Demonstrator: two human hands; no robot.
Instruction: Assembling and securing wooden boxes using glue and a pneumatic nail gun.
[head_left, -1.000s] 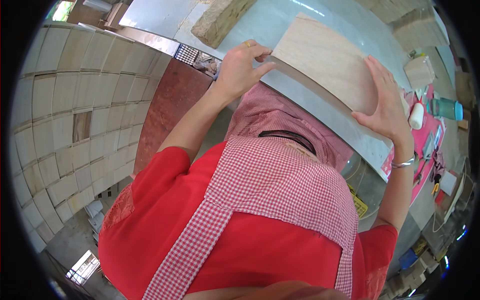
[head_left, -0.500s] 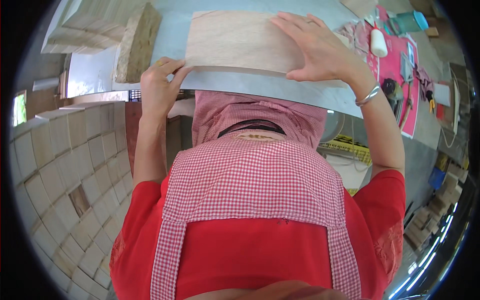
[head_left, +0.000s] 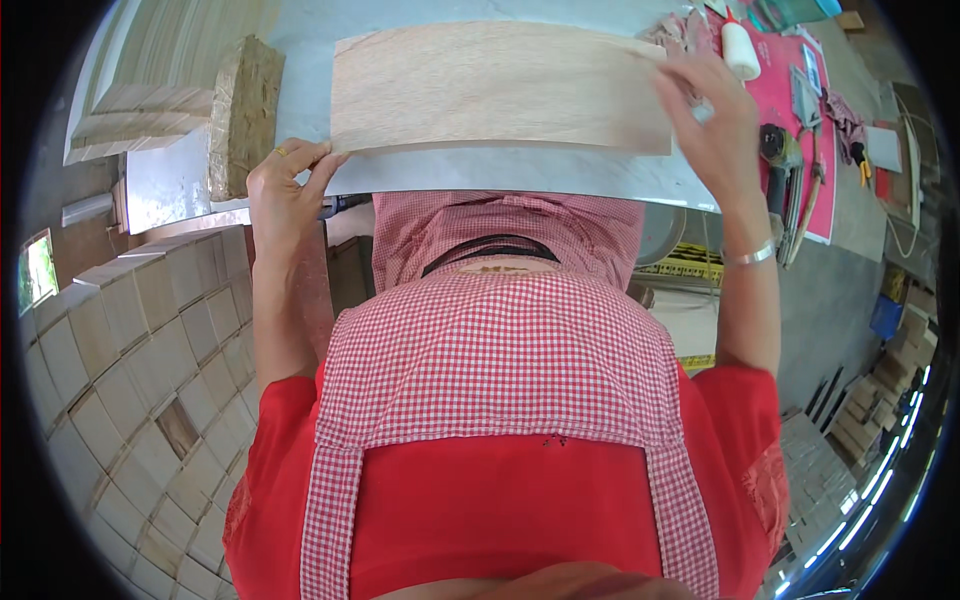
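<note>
One wooden board (head_left: 490, 95); hands (head_left: 280, 190) at both ends

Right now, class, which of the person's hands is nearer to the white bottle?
Right. The right hand is just below the white bottle in the picture, by the board's right end; the left hand is at the board's near left corner, farther away.

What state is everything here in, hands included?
Wooden panel: lying on the table.
Left hand: pinching panel's near left corner.
Right hand: at panel's right end, blurred; contact unclear.
White bottle: red tip fitted.
Teal container: blue lid on.
Pale boards: stacked.
</note>
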